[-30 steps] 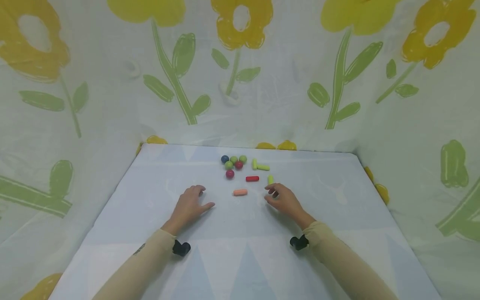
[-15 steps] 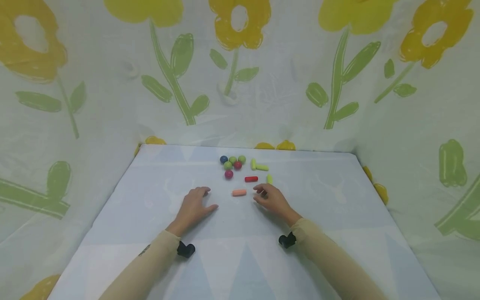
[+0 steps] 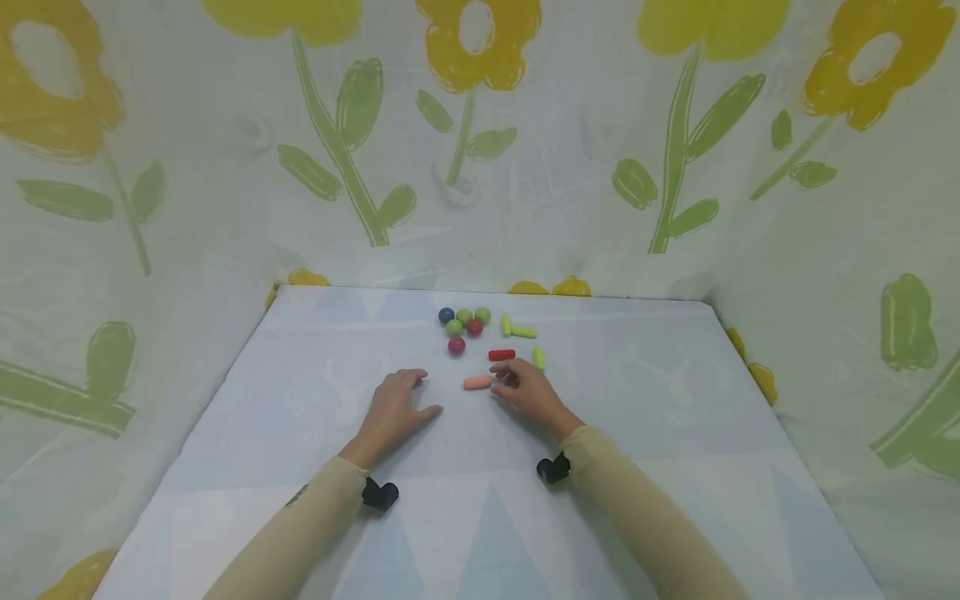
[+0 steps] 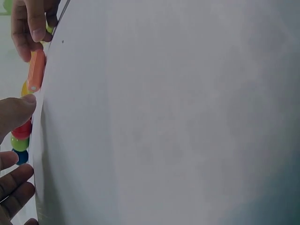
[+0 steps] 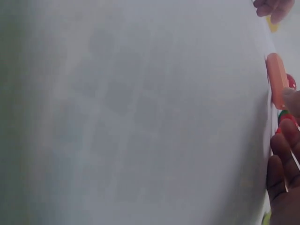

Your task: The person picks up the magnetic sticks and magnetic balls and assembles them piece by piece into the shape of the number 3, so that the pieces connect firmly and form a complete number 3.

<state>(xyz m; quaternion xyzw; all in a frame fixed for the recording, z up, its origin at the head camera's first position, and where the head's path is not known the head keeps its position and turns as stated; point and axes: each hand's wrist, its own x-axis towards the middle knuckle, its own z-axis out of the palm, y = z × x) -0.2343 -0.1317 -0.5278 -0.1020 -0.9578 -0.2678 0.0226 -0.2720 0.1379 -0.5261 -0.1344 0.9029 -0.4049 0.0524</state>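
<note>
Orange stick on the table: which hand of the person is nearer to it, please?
The right hand: its fingertips are at the right end of the orange stick. The left hand is left of it, across a wider gap.

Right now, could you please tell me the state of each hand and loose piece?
Orange stick: lying on its side
Right hand: partly curled at that stick's right end, contact unclear
Left hand: relaxed, holding nothing
Red stick: lying on its side
Yellow-green sticks: two close together, one apart
Balls: six, loosely clustered
</note>
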